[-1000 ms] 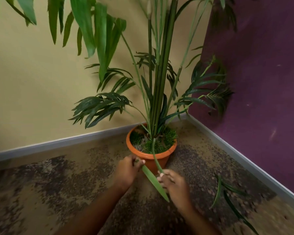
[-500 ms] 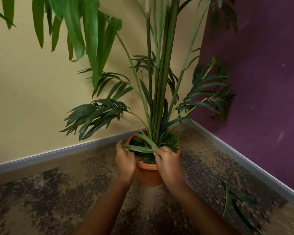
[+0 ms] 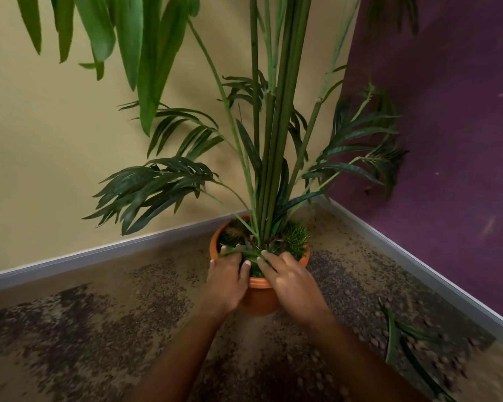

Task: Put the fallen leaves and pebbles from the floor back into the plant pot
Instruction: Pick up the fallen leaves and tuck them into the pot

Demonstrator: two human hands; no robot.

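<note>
Leaf (image 3: 240, 252) lies across the pot (image 3: 259, 294) top, 6 o'clock of the stems. Left hand (image 3: 227, 281) and right hand (image 3: 288, 281) pinch it at either end. Light, floppy; take it midway. More leaves (image 3: 395, 335) on the floor (image 3: 99, 329) at 4 o'clock.

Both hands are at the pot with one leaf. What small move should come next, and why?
Probably let go and reach the right hand toward the fallen leaves on the floor: the held leaf already lies inside the pot under the left hand.
</note>
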